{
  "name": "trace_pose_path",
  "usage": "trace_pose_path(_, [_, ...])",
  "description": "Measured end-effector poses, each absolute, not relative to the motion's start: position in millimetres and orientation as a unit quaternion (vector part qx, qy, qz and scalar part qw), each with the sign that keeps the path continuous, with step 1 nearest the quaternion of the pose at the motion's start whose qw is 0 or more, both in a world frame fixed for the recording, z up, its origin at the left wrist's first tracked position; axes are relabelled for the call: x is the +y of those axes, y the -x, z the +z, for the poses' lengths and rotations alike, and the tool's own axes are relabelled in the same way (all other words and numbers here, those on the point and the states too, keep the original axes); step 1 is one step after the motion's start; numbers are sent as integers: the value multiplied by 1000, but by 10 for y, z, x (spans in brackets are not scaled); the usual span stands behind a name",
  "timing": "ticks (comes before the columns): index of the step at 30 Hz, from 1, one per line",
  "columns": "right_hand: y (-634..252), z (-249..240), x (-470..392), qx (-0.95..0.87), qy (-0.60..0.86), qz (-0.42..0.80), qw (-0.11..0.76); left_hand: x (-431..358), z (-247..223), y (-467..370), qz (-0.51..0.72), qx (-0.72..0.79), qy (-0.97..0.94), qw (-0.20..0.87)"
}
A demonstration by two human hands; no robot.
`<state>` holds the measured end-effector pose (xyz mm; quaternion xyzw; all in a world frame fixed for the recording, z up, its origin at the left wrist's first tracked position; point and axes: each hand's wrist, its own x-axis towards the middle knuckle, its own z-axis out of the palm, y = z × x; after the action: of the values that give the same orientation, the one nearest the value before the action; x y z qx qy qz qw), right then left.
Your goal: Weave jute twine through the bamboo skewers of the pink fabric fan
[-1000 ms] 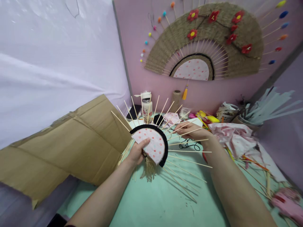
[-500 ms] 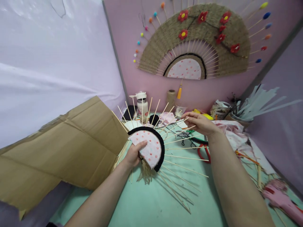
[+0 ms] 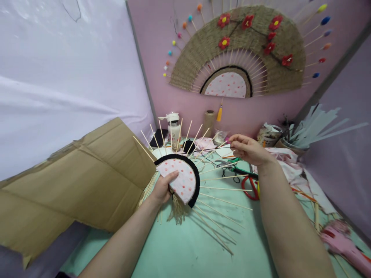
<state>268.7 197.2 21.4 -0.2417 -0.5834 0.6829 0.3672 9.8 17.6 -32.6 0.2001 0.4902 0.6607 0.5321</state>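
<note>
My left hand (image 3: 162,188) grips the lower left edge of a half-round fan base (image 3: 181,178), thumb on top. White cloth with pink dots covers its middle, and a black band (image 3: 196,173) edges the curve. Thin wooden sticks (image 3: 226,188) spread out from that band. A beige tassel (image 3: 177,210) hangs below my left hand. To the right of the upper sticks, my right hand (image 3: 246,147) pinches a black thread (image 3: 216,148), which runs taut leftward across the sticks to the band. Its far end near the band is hard to make out.
Red-handled scissors (image 3: 249,188) lie below my right wrist. A cardboard sheet (image 3: 87,177) leans at left. Behind stand a white bottle (image 3: 174,131) and a twine spool (image 3: 208,120). A pink glue gun (image 3: 343,243) rests at right; a large finished fan (image 3: 240,50) hangs on the wall.
My right hand has moved slightly right and drawn the thread straight. The fan base has shifted a little left and up in my left hand.
</note>
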Motion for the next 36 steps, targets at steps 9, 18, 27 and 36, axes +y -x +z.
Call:
trace_pose_path(9, [-2528,-84,2056,-673,249,671,188,161,-295,-73,683,480,-194,515])
trace_pose_path(18, [-1965,-101,1671,-792,198,577,-20,142,-222,-36,716,450,-185,500])
trace_pose_path(27, [-1866,-16,1545,-821,130,552,-59,105,-185,-37,709,431,-207,518])
trace_pose_path(36, [-1862,177,1436,-700,93,698,119,92,-171,-27,698,423,-200,542])
